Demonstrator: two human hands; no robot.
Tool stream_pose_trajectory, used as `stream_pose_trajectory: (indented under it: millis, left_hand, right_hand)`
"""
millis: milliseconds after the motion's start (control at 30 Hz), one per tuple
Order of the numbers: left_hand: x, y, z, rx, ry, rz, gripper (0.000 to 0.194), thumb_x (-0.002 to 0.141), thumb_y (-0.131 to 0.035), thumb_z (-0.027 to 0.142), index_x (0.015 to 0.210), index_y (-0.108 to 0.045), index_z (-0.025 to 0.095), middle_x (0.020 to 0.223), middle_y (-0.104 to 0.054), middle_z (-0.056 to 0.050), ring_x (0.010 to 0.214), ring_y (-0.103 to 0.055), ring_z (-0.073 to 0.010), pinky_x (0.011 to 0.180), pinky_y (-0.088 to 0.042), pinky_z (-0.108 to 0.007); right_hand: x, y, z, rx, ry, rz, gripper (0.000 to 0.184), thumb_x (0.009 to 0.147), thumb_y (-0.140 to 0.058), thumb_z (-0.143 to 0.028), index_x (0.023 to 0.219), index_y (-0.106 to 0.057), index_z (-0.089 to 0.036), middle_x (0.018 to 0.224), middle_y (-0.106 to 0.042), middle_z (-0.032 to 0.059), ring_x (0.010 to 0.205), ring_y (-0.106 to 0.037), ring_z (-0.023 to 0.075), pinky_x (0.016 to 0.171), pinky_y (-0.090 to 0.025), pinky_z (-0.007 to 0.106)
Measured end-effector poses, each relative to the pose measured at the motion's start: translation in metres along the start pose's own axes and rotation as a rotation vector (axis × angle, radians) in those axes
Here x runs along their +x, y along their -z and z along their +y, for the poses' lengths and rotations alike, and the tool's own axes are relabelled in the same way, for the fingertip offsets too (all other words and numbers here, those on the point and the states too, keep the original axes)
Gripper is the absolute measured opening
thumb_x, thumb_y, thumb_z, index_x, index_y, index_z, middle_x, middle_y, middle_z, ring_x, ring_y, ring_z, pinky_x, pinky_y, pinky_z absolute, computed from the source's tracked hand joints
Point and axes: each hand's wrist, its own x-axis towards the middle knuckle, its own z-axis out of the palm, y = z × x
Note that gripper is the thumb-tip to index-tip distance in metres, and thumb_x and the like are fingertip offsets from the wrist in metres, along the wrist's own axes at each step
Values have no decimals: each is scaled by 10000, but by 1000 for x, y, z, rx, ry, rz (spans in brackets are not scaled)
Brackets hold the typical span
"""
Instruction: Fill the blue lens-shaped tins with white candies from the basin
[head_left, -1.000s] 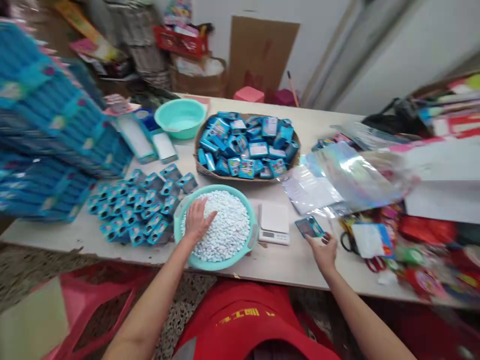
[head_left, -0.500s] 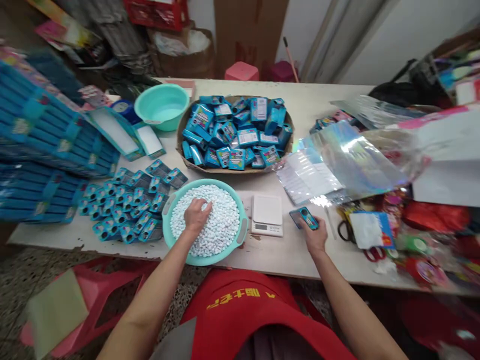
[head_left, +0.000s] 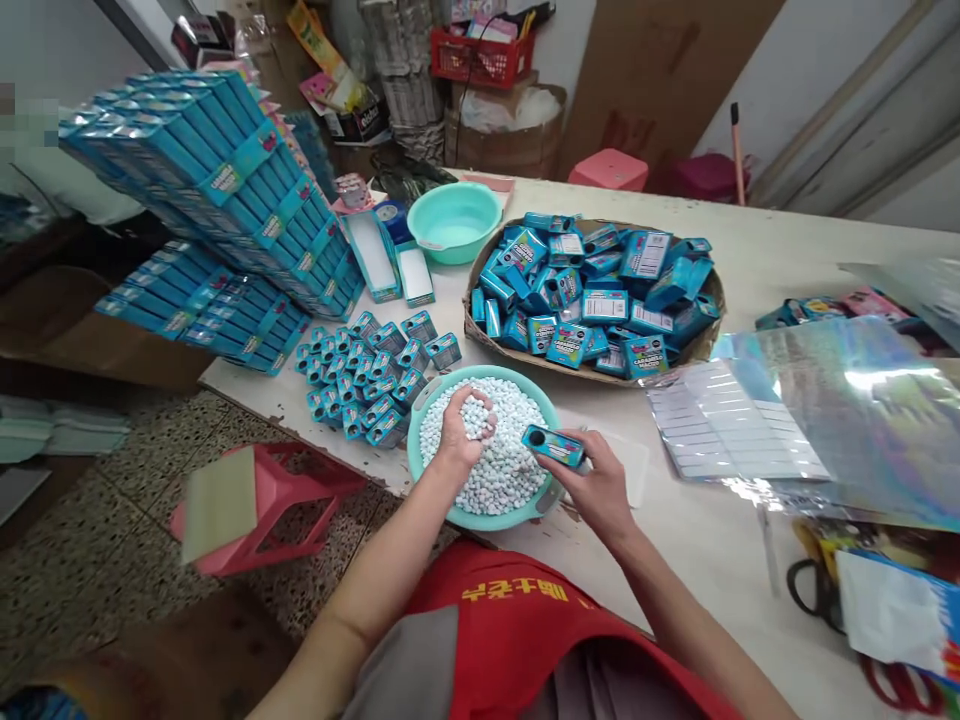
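Note:
My left hand (head_left: 456,440) is cupped palm-up around a heap of small white candies (head_left: 475,414), just over the turquoise basin (head_left: 417,462) filled with the same candies. Between the thumb and fingers of my right hand (head_left: 601,486), a small blue candy box (head_left: 553,447) is held above the basin's right edge. A dark round hole shows at the box's near-left end. The white scale (head_left: 634,462) lies behind my right hand and is partly hidden by it.
Several small blue boxes (head_left: 386,388) stand left of the basin. A cardboard tray (head_left: 484,345) heaped with blue boxes is behind it, beside a second turquoise basin (head_left: 454,215). Tall stacks of blue cartons (head_left: 247,180) rise at left. Plastic sleeves (head_left: 742,420) and scissors (head_left: 814,590) lie right.
My left hand has turned up from the candy heap and now holds some. My right hand has brought the box from right of the scale to the basin. The view has swung left.

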Motion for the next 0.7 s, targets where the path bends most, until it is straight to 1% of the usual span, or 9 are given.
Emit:
stream_pose_trajectory:
  millis: [100, 167, 233, 333, 567, 700]
  left_hand:
    - [-14, -18, -3, 41, -215, -27, 287, 634, -682, 375, 707, -502, 164, 665, -547, 20, 531, -584, -112, 424, -387, -188]
    - [-18, -24, -6, 91, -325, 1, 276, 634, -695, 357, 706, -514, 161, 689, -555, 21, 598, -622, -135, 500, -461, -220]
    - [-18, -27, -7, 115, -386, 45, 272, 638, -703, 346, 715, -514, 166, 682, -551, 32, 599, -623, -135, 527, -484, -238]
    - [-14, -29, -7, 124, -429, 71, 282, 636, -715, 343, 733, -512, 173, 667, -550, 42, 558, -602, -115, 522, -476, -235]
    - [-1, -38, -7, 164, -454, 62, 323, 610, -747, 344, 776, -526, 177, 619, -542, 49, 501, -563, -90, 487, -429, -206]
    - [4, -41, -7, 177, -465, 44, 326, 624, -744, 349, 806, -532, 181, 628, -549, 46, 497, -554, -87, 487, -430, -208]
  right_hand:
    - [6, -26, -10, -93, 83, -61, 338, 778, -656, -496, 969, -633, -219, 873, -630, 56, 854, -595, 242, 725, -477, 363]
    - [9, -35, -15, -158, 121, -89, 321, 795, -638, -488, 968, -634, -217, 879, -631, 63, 864, -588, 253, 725, -470, 369]
    - [12, -39, -20, -213, 147, -104, 309, 802, -637, -471, 978, -632, -217, 887, -630, 66, 867, -582, 256, 724, -464, 366]
    - [16, -39, -25, -252, 163, -101, 303, 792, -655, -453, 981, -631, -217, 879, -626, 64, 862, -581, 253, 719, -461, 356]
    - [26, -35, -24, -250, 147, -98, 286, 777, -673, -425, 970, -637, -218, 874, -633, 63, 852, -600, 252, 698, -459, 344]
    - [34, -34, -22, -237, 154, -103, 286, 772, -675, -431, 955, -635, -215, 872, -631, 63, 848, -597, 250, 695, -456, 342]
